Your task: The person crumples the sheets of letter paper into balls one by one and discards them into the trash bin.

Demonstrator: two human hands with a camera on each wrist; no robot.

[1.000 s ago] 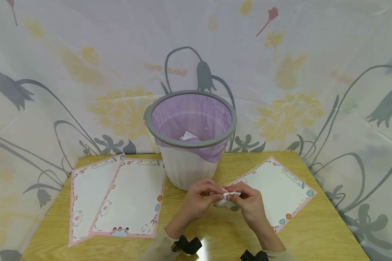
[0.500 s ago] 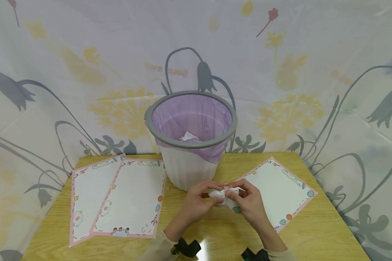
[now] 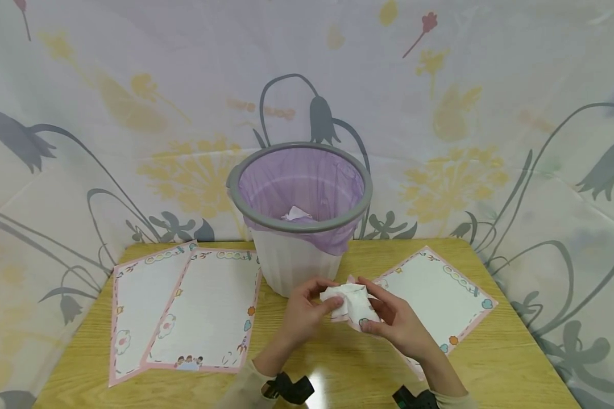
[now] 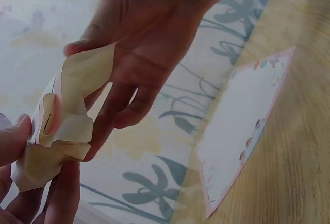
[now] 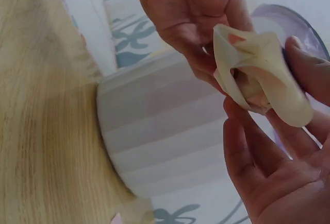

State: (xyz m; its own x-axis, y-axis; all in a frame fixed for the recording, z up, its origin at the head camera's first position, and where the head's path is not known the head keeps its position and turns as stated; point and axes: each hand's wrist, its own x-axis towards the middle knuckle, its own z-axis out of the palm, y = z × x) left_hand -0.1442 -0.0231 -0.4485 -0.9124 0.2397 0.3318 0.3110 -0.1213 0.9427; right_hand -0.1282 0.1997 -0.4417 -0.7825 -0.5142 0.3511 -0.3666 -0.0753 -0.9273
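Observation:
A crumpled sheet of paper (image 3: 357,305), white with bits of pink border, is held between both hands in front of the bin. The left hand (image 3: 305,318) pinches its left side, thumb on top. On the other side the right hand (image 3: 401,325) grips it, thumb low on the near face and fingers behind. Folds and curled edges of the crumpled paper (image 4: 72,113) show in the left wrist view. In the right wrist view the same paper (image 5: 258,74) is loosely bunched, with hollows between its folds.
A white bin (image 3: 294,261) with a grey rim and purple liner stands behind the hands, white crumpled paper (image 3: 297,214) inside it. Two overlapping pink-bordered sheets (image 3: 204,312) lie left on the wooden table (image 3: 281,392). Another bordered sheet (image 3: 435,295) lies right, partly behind the right hand.
The bunched paper has been turned and opened out somewhat, so more of it shows. The right hand has moved slightly right and down, apart from the left hand.

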